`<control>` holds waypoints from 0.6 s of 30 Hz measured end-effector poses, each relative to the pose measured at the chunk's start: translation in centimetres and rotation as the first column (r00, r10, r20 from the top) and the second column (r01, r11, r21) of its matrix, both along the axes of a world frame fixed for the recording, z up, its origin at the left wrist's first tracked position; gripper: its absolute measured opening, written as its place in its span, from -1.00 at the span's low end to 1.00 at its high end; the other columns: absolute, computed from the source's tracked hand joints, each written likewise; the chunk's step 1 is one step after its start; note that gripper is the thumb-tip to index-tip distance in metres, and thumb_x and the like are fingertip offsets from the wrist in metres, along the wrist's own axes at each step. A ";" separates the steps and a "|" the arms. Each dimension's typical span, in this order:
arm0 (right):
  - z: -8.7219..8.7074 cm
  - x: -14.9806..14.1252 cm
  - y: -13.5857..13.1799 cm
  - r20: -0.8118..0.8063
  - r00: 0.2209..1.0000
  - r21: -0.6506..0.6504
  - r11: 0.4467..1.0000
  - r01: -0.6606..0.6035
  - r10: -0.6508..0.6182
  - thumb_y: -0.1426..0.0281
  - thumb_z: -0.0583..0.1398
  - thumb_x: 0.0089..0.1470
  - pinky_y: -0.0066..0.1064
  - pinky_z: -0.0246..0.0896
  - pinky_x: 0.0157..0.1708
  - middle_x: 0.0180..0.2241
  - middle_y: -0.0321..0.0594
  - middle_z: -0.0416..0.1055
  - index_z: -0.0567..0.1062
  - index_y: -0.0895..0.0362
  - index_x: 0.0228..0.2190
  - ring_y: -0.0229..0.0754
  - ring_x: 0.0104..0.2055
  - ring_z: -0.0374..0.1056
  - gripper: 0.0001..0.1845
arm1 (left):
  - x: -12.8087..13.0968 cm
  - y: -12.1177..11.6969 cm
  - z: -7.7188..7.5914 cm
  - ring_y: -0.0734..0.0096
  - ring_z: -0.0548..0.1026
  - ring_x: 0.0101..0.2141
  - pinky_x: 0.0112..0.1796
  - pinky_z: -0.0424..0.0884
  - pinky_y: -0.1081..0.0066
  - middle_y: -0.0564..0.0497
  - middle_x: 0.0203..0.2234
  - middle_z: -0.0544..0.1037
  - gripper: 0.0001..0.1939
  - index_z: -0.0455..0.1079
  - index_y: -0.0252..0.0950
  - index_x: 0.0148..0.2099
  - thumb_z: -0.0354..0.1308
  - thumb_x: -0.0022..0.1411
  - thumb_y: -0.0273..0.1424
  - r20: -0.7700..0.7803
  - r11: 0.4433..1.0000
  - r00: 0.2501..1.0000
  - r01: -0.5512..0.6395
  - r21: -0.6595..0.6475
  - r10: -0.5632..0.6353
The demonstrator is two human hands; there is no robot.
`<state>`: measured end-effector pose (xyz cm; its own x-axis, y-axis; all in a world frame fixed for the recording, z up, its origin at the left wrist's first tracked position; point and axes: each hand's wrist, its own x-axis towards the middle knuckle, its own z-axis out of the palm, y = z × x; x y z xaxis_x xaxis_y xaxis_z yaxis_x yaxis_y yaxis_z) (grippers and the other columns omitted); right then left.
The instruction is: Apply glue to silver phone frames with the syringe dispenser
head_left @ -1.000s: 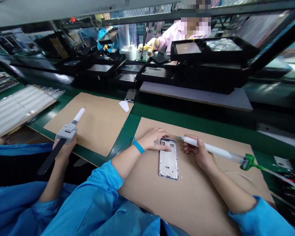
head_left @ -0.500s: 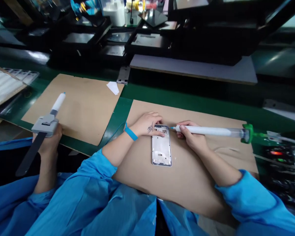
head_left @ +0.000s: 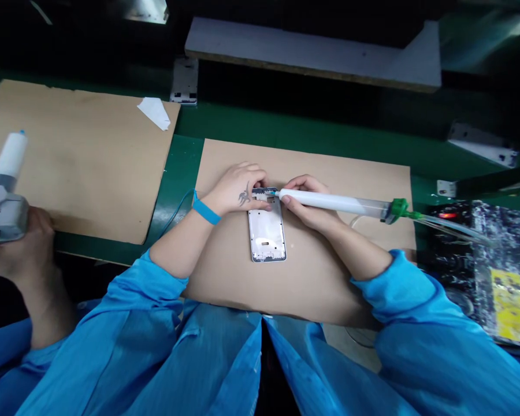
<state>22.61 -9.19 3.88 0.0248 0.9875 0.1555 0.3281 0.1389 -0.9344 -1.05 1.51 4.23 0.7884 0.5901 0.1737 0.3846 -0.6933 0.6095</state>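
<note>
A silver phone frame (head_left: 267, 232) lies flat on a brown cardboard sheet (head_left: 312, 277) in front of me. My left hand (head_left: 237, 188) rests on the frame's top left corner, fingers pressing it down; a blue band circles that wrist. My right hand (head_left: 308, 203) grips a white dispensing syringe (head_left: 335, 202) like a pen. Its fine tip touches the frame's top edge, right beside my left fingertips. A green cap and a clear hose (head_left: 442, 222) trail from the syringe's back end to the right.
To the left, a co-worker's hand (head_left: 23, 242) holds a grey dispensing gun with a white cartridge (head_left: 8, 159) over a second cardboard sheet (head_left: 78, 156). A white paper scrap (head_left: 155, 111) lies on it. A grey board (head_left: 312, 52) and another phone frame (head_left: 184, 81) sit beyond the green belt.
My view has tilted down toward the bench. The syringe tip has moved left onto the frame's top edge, close to my left fingers. My left hand stays on the frame.
</note>
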 end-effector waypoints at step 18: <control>0.4 -1.7 0.5 0.045 0.999 -0.048 0.999 0.007 -0.005 -0.20 0.53 0.05 -0.28 0.38 -0.38 -0.35 -0.23 0.61 0.60 0.00 -0.23 -0.12 -0.37 0.47 -0.42 | 0.5 -0.5 0.6 0.00 0.60 -0.12 -0.07 0.41 0.12 -0.07 -0.20 0.66 -0.58 0.55 -0.21 -0.17 0.55 0.11 -0.07 -0.004 1.000 1.000 -0.012 0.009 0.012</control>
